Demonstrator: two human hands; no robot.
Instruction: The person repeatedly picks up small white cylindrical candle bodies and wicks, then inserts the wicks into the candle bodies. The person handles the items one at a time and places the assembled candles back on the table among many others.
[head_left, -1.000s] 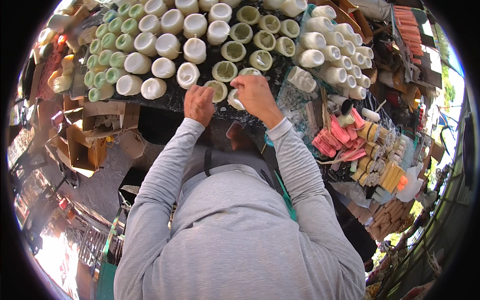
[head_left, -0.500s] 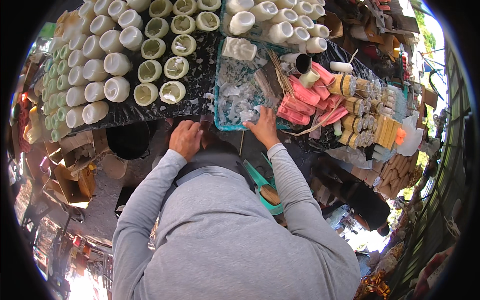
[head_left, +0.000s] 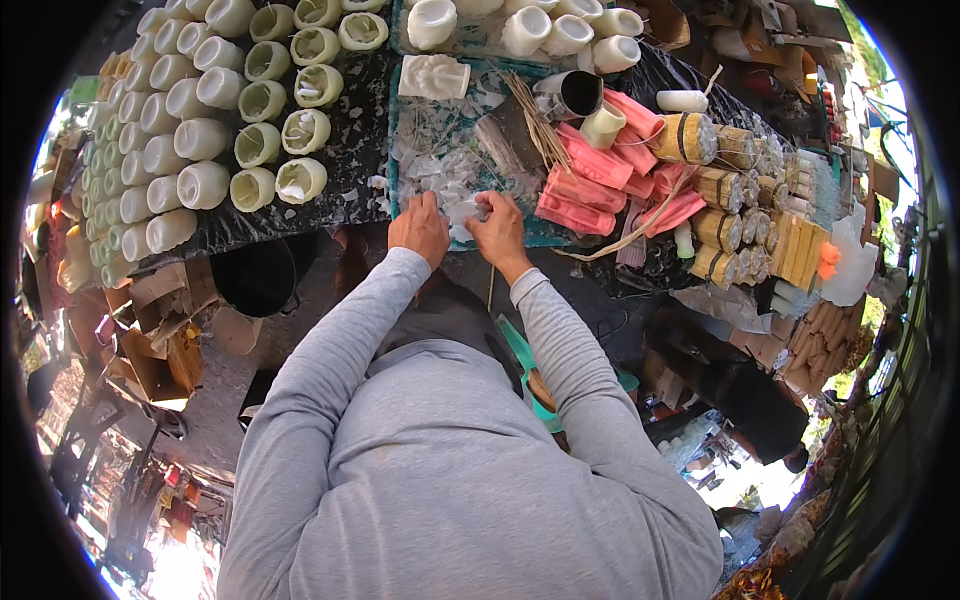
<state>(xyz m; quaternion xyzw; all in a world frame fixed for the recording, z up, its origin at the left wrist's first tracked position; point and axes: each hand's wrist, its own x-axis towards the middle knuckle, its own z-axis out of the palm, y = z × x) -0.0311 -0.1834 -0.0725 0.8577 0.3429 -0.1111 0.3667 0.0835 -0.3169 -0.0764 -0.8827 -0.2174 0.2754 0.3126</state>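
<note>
Over apparent wax flakes [head_left: 457,203], hands [head_left: 421,232] [head_left: 499,234] have drawn together.

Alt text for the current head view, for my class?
A bare left hand and right hand are close together by white flakes on a teal-edged surface. Rows of pale cups are at left; pink pieces at right.

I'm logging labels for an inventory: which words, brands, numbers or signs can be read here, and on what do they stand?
No text can be read.
Pale cups, pink pieces, white flakes: no lettering that I can make out.
Cardboard box at the left: any print is too small and blurred to read.
</note>
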